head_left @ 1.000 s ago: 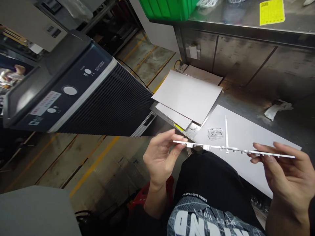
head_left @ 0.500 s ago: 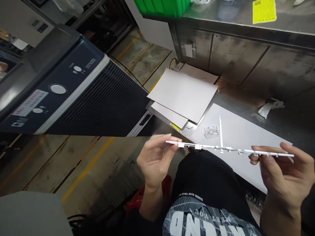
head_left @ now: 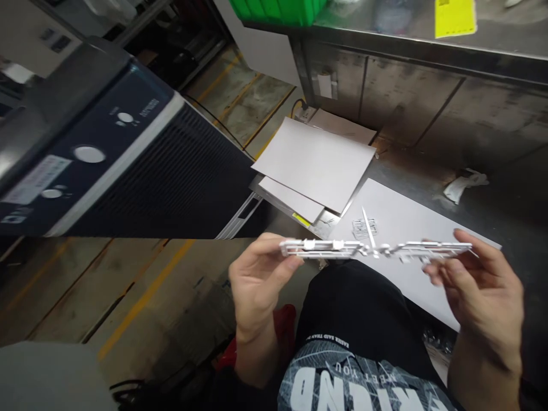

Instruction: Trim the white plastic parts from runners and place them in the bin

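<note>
A long, thin white plastic moulded part [head_left: 334,246] stretches between my two hands above my lap, seen nearly edge-on. It has open lattice-like sections, and a thin tapered sprue [head_left: 369,228] sticks out from its middle, away from me. My left hand [head_left: 259,282] pinches the part's left end between thumb and fingers. The right end lies between the thumb and fingers of my right hand [head_left: 482,291]. Beyond the part, a small pile of clear or drawn-looking rectangles [head_left: 358,229] shows on a white sheet [head_left: 411,228]; what they are I cannot tell.
White sheets [head_left: 314,162] are stacked on the metal bench, near a crumpled white scrap [head_left: 464,185]. A dark machine with a ribbed panel [head_left: 171,177] stands at the left. A green bin [head_left: 278,11] and a yellow label [head_left: 455,17] are on the upper metal shelf.
Both hands have moved slightly left with the white moulded part. It has tilted, so more of its lattice face shows, and its sprue now leans left.
</note>
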### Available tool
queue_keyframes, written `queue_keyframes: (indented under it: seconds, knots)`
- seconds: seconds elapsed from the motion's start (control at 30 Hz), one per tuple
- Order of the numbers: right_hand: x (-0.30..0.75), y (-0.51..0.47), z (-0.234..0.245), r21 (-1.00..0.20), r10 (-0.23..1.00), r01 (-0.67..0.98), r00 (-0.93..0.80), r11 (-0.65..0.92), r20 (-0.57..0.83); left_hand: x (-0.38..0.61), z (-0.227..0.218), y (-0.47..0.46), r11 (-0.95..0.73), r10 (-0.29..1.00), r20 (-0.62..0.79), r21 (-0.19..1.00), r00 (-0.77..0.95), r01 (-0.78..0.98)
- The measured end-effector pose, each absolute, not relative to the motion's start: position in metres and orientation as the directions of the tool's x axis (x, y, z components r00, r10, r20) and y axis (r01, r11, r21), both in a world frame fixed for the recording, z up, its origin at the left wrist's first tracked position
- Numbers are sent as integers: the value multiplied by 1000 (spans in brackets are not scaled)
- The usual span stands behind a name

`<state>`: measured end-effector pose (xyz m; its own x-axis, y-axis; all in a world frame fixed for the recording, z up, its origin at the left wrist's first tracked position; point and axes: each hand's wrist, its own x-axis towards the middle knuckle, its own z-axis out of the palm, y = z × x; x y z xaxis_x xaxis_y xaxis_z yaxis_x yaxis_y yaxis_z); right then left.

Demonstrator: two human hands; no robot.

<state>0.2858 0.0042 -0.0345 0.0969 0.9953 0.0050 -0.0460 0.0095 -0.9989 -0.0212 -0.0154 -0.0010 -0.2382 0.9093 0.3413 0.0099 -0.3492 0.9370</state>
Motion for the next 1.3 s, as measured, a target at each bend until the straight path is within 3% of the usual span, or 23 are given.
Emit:
queue_keyframes:
  seconds: [0.13, 0.4, 0.5, 0.6, 0.77, 0.9, 1.0, 1.07, 1.13, 1.17, 1.23, 1.3]
  knots:
    - [283, 13, -35, -992, 993, -105, -93, 63, 72, -27, -17, -5, -478, 784, 583, 787, -215, 391]
    - [280, 13, -24, -983, 990, -122, -10, 136, 138, -22, -24, 6, -523, 718, 673, 689, -176, 502]
    - [285, 15, -30, -991, 996, -120, 68, 58, 50, -24, -24, 11, -514, 787, 610, 729, -90, 452]
    - [294, 20, -44, -988, 983, -148, 166, -51, -75, -25, -24, 16, -428, 900, 412, 773, 143, 467]
    - [311, 20, -71, -964, 946, -183, 229, -191, -231, -6, -37, 17, -362, 920, 192, 747, 340, 558]
    - [318, 9, -79, -949, 911, -188, 286, -252, -298, 13, -49, 14, -348, 926, 192, 769, 326, 536]
    - [326, 1, -80, -960, 916, -151, 293, -237, -273, 22, -49, 14, -340, 931, 208, 792, 300, 508]
    - [343, -3, -89, -980, 938, -57, 281, -193, -201, 27, -47, 16, -348, 931, 233, 800, 283, 488]
    - [373, -8, -110, -965, 951, 174, 276, -195, -142, 31, -45, 17, -350, 933, 256, 807, 253, 476]
    - [392, -11, -126, -912, 949, 337, 286, -232, -135, 33, -44, 18, -347, 936, 265, 810, 232, 473]
    - [430, -17, -162, -539, 925, 752, 306, -379, -225, 36, -44, 18, -336, 942, 277, 815, 192, 473]
    - [461, -22, -197, -175, 851, 876, 361, -450, -383, 38, -45, 19, -350, 937, 310, 804, 163, 481]
